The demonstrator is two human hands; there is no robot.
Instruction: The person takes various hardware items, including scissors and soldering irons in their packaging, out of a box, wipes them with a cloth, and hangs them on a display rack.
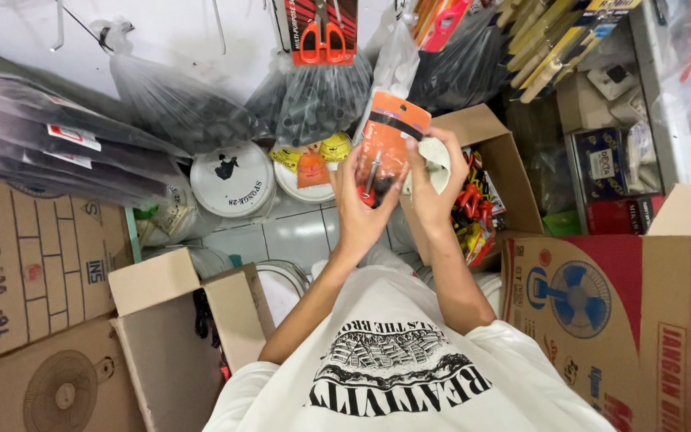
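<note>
While both hands grip it, orange blister-pack tool [383,148] sits upright between left hand [359,210] and right hand [433,186], above open cardboard box [489,172].

The small tool inside the orange blister pack [385,148] is partly covered by the left hand [359,204], and its kind cannot be made out. The right hand [435,188] hides most of a white item behind it. The scissors pack [321,30] is cut off by the top edge, the fan carton [625,320] by the right and bottom edges. The open box [181,344] holds something dark, too shadowed to tell
</note>
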